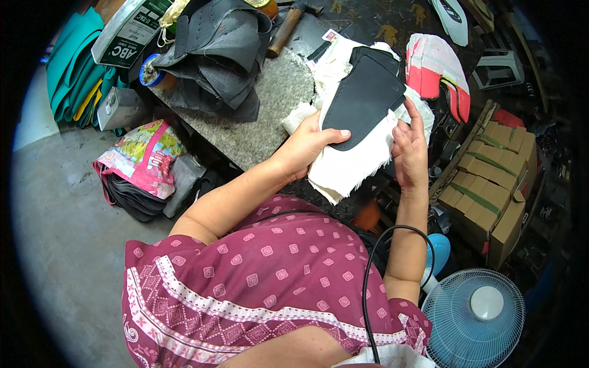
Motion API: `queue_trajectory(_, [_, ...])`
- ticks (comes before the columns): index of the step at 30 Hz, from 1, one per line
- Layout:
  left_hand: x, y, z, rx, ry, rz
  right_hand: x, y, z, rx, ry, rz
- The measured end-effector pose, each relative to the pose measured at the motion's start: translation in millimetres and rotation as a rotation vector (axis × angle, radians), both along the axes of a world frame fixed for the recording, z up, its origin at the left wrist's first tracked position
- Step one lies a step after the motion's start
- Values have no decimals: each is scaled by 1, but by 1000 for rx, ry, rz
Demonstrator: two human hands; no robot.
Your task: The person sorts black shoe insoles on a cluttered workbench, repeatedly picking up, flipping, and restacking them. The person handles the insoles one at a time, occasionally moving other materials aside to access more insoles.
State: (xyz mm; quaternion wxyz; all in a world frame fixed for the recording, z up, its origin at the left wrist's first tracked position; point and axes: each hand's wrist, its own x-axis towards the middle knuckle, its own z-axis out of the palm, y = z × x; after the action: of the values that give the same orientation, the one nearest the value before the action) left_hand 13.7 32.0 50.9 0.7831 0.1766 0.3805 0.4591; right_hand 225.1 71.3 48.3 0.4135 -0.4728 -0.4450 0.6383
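A flat black piece [366,92], like a cut shoe upper with a row of small holes along its edge, lies over a white cloth with frayed edges [350,172]. My left hand [307,144] grips both at their near left corner, its thumb pressed on top of the black piece and its fingers underneath. At the right edge, my right hand [410,147] has its index finger raised against the side of the black piece. Its other fingers are loosely bent and apart, next to the cloth. More black material shows beneath the far end of the piece.
On the stone-topped table [276,98] lie a stack of dark grey sheets [221,55], a hammer [287,27] and an open jar [153,70]. Red-and-white shoe-shaped pieces [435,67] sit to the right. Cardboard boxes [488,172] and a fan [475,319] stand at my right.
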Motion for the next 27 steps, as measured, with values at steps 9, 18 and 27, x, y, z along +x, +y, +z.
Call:
queue_trajectory(9, [-28, 7, 8, 363, 347, -610, 16, 4, 21, 158, -125, 160])
queue_trajectory(18, [-26, 20, 14, 345, 400, -551, 8, 1, 15, 167, -162, -61])
queue_trajectory(27, [-27, 45, 25, 570, 623, -1103, 14, -1, 35, -49, -221, 793])
